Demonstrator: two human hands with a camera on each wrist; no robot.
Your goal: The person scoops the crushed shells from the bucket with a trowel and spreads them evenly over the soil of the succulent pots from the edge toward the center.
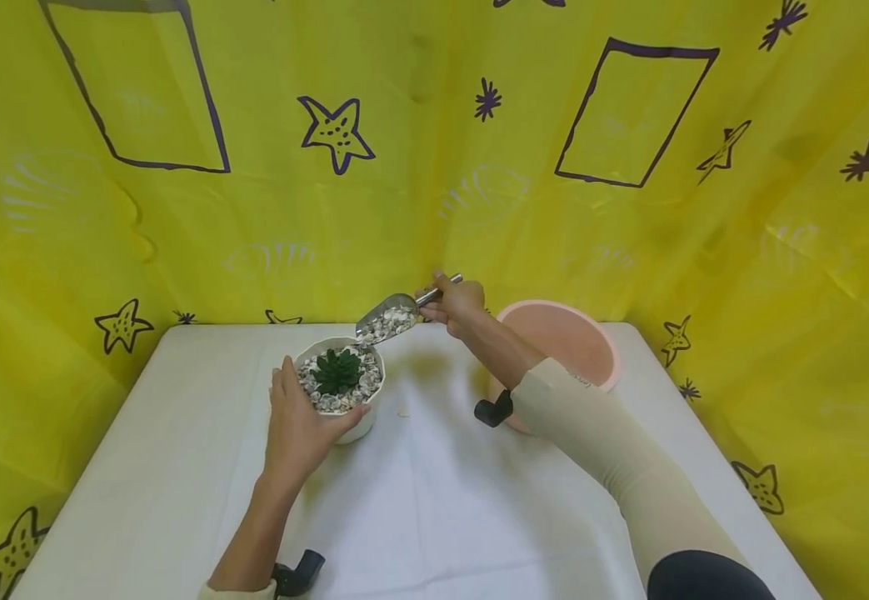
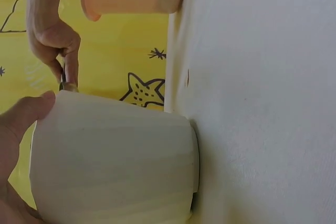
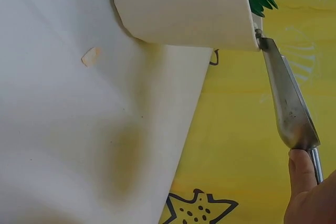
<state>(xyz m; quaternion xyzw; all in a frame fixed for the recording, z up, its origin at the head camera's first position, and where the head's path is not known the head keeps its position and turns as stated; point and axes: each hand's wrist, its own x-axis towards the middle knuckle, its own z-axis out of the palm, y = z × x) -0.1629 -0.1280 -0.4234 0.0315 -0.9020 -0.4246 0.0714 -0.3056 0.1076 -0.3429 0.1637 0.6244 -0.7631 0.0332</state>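
Note:
A white flower pot (image 1: 360, 427) stands on the table, with a green succulent (image 1: 337, 372) set among pale pebbles (image 1: 329, 402). My left hand (image 1: 301, 423) grips the pot from the near left, fingers along its left side and thumb at the front rim. In my right hand (image 1: 458, 302) is the handle of a metal scoop (image 1: 387, 318), loaded with whitish pebbles and tipped down to the left. The scoop's lip is right at the pot's back right rim, as the right wrist view also shows with the scoop (image 3: 287, 103) from below.
A pink tub (image 1: 554, 329) stands at the back right, partly hidden by my right forearm. One small pale chip (image 3: 91, 56) lies on the white tablecloth (image 1: 419, 517). Behind the table hangs a yellow curtain (image 1: 419, 192) with drawn stars.

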